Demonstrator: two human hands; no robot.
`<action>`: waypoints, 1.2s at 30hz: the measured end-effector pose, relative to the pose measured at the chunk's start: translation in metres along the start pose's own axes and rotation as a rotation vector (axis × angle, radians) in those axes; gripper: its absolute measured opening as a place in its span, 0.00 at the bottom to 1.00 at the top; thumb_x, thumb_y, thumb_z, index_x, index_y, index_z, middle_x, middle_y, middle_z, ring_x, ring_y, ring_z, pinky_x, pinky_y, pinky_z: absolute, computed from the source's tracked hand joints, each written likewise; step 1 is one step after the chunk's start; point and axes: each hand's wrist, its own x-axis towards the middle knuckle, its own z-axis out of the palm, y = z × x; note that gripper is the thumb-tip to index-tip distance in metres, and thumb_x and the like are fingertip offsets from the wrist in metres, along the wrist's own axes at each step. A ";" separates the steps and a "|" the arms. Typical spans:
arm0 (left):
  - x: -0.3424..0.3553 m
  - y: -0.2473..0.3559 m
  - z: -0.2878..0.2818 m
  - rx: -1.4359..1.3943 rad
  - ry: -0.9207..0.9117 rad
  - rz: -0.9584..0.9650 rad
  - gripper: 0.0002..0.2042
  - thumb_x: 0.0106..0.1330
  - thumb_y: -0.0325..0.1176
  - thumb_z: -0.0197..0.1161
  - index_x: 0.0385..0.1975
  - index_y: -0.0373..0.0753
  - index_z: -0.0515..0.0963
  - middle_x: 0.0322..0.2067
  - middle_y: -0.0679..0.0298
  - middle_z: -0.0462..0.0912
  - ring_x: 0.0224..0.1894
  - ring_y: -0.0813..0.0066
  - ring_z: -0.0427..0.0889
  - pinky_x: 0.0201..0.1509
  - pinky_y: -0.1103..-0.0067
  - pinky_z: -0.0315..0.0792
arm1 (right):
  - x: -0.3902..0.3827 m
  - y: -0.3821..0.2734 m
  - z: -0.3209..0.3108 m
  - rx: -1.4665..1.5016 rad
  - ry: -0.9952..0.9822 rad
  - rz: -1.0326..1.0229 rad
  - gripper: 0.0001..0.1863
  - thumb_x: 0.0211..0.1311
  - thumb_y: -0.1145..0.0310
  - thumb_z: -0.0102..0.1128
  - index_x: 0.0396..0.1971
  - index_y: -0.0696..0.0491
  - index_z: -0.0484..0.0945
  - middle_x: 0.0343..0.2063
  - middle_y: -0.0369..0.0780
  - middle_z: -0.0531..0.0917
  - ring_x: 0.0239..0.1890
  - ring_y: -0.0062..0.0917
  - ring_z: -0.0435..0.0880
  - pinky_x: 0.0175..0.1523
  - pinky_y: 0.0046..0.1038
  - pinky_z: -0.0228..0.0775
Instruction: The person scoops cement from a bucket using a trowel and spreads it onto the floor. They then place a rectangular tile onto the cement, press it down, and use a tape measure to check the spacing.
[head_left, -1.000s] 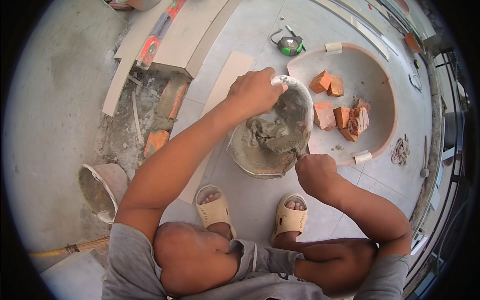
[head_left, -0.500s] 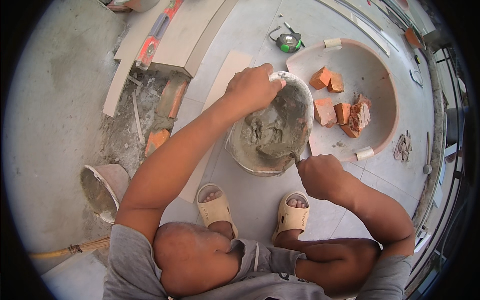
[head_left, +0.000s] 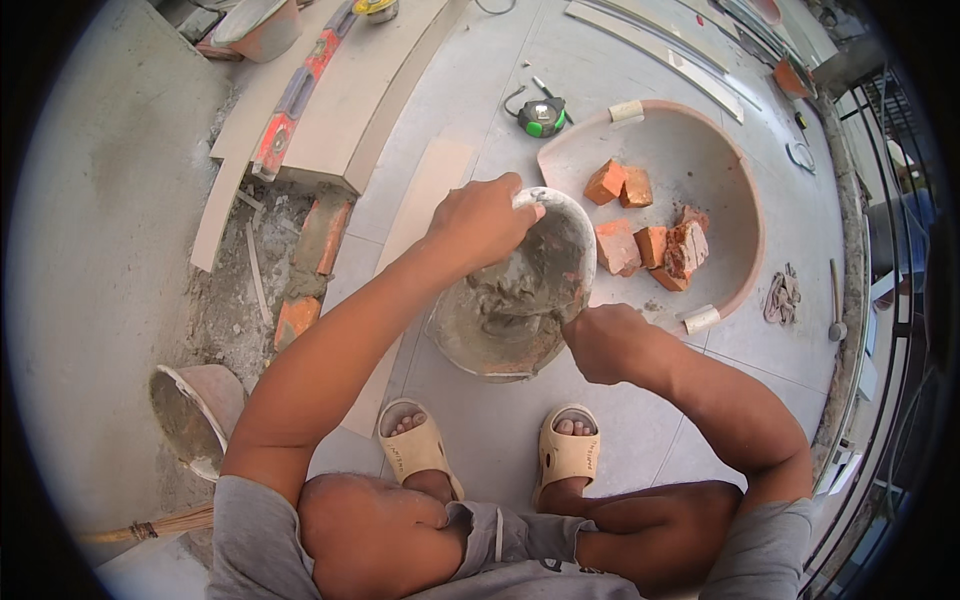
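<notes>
A white-rimmed bucket [head_left: 470,330] of wet grey mortar [head_left: 505,290] stands between my feet and a pink shallow tub [head_left: 750,215]. My left hand [head_left: 485,225] is closed on the bucket's upper rim, thumb over the edge. My right hand [head_left: 610,345] grips the handle of a tool at the right side of the bucket; its head is sunk in the mortar, probably a trowel, mostly hidden. Broken red bricks [head_left: 620,245] lie in several pieces inside the tub.
A spirit level [head_left: 275,145] rests on tile boards at upper left, above a rubble trench [head_left: 255,255]. A tape measure [head_left: 540,120] lies beyond the bucket. An empty-looking bucket [head_left: 195,420] lies tilted at lower left. A mallet [head_left: 836,310], rag [head_left: 783,298] and metal railing are at right.
The view has shifted, so the surroundings appear lower and further left. My right hand has worked the tool a little within the mortar, whose surface has changed shape; my left hand still holds the rim.
</notes>
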 end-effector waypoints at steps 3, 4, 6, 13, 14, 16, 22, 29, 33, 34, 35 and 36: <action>0.007 -0.013 0.000 -0.030 0.041 0.034 0.23 0.66 0.50 0.61 0.41 0.31 0.76 0.36 0.41 0.83 0.42 0.44 0.83 0.47 0.59 0.74 | -0.023 -0.014 0.008 0.013 0.055 -0.027 0.12 0.59 0.70 0.54 0.36 0.52 0.87 0.31 0.43 0.88 0.35 0.38 0.89 0.37 0.40 0.82; 0.009 -0.014 0.002 -0.045 0.055 0.044 0.22 0.66 0.49 0.62 0.40 0.31 0.76 0.36 0.41 0.83 0.41 0.44 0.83 0.46 0.59 0.74 | -0.014 -0.013 0.029 -0.010 0.099 -0.046 0.11 0.59 0.70 0.55 0.34 0.54 0.87 0.32 0.44 0.88 0.36 0.37 0.90 0.38 0.41 0.82; 0.014 -0.007 0.016 -0.045 0.081 0.072 0.21 0.66 0.49 0.62 0.40 0.32 0.77 0.35 0.42 0.83 0.41 0.44 0.83 0.45 0.59 0.73 | -0.004 -0.005 0.036 0.024 0.105 -0.018 0.11 0.57 0.71 0.55 0.33 0.57 0.87 0.32 0.46 0.88 0.36 0.39 0.89 0.39 0.41 0.81; 0.024 -0.014 0.006 -0.008 0.069 0.031 0.20 0.67 0.49 0.60 0.42 0.34 0.77 0.36 0.44 0.84 0.43 0.44 0.83 0.48 0.58 0.74 | -0.036 0.005 -0.008 0.319 0.048 -0.261 0.11 0.57 0.71 0.57 0.33 0.62 0.83 0.31 0.50 0.85 0.37 0.45 0.86 0.42 0.42 0.78; 0.023 -0.018 0.004 -0.024 0.079 0.023 0.20 0.66 0.48 0.61 0.41 0.34 0.76 0.35 0.44 0.84 0.42 0.44 0.83 0.46 0.59 0.73 | -0.040 -0.003 -0.007 0.328 0.025 -0.187 0.11 0.56 0.72 0.56 0.35 0.61 0.83 0.32 0.50 0.86 0.38 0.44 0.86 0.43 0.42 0.78; 0.021 -0.023 0.002 -0.059 0.095 0.012 0.20 0.66 0.48 0.62 0.37 0.33 0.76 0.33 0.44 0.83 0.39 0.45 0.83 0.44 0.62 0.73 | -0.051 -0.018 -0.007 0.347 -0.020 -0.034 0.13 0.53 0.74 0.54 0.37 0.59 0.84 0.34 0.49 0.86 0.40 0.44 0.87 0.45 0.42 0.79; 0.025 -0.027 0.011 -0.068 0.139 0.081 0.19 0.66 0.47 0.62 0.36 0.32 0.75 0.31 0.45 0.82 0.36 0.48 0.82 0.41 0.63 0.72 | -0.011 0.006 0.006 0.266 0.060 -0.008 0.11 0.57 0.69 0.56 0.34 0.59 0.83 0.32 0.50 0.85 0.39 0.45 0.86 0.43 0.43 0.78; 0.042 -0.100 -0.013 -0.120 0.184 0.121 0.21 0.66 0.50 0.62 0.36 0.32 0.78 0.31 0.46 0.83 0.35 0.54 0.83 0.41 0.66 0.73 | -0.021 0.045 0.036 0.225 0.380 -0.069 0.13 0.62 0.64 0.57 0.40 0.58 0.74 0.32 0.50 0.83 0.32 0.47 0.85 0.38 0.46 0.78; 0.063 -0.151 0.000 -0.262 0.204 0.180 0.21 0.67 0.50 0.62 0.35 0.32 0.78 0.27 0.52 0.81 0.31 0.68 0.79 0.40 0.70 0.72 | 0.019 0.072 0.094 0.188 0.578 -0.089 0.13 0.67 0.65 0.53 0.43 0.57 0.67 0.32 0.48 0.79 0.28 0.46 0.83 0.32 0.46 0.76; 0.061 -0.159 -0.004 -0.237 0.194 0.173 0.22 0.67 0.50 0.62 0.35 0.32 0.79 0.27 0.51 0.81 0.32 0.67 0.79 0.40 0.70 0.72 | 0.035 0.071 0.101 0.190 0.603 -0.100 0.12 0.68 0.65 0.52 0.43 0.57 0.66 0.32 0.48 0.78 0.28 0.46 0.83 0.31 0.45 0.76; 0.064 -0.164 -0.004 -0.215 0.184 0.165 0.22 0.67 0.51 0.61 0.35 0.32 0.79 0.28 0.51 0.81 0.32 0.65 0.79 0.40 0.69 0.72 | 0.048 0.068 0.109 0.190 0.626 -0.110 0.11 0.69 0.66 0.51 0.43 0.57 0.65 0.33 0.48 0.77 0.28 0.46 0.83 0.30 0.45 0.76; 0.063 -0.174 -0.009 -0.185 0.183 0.144 0.22 0.67 0.51 0.61 0.35 0.32 0.79 0.28 0.50 0.82 0.32 0.64 0.80 0.40 0.69 0.72 | 0.057 0.062 0.110 0.207 0.613 -0.088 0.11 0.69 0.66 0.50 0.43 0.57 0.65 0.34 0.48 0.77 0.29 0.46 0.83 0.30 0.45 0.76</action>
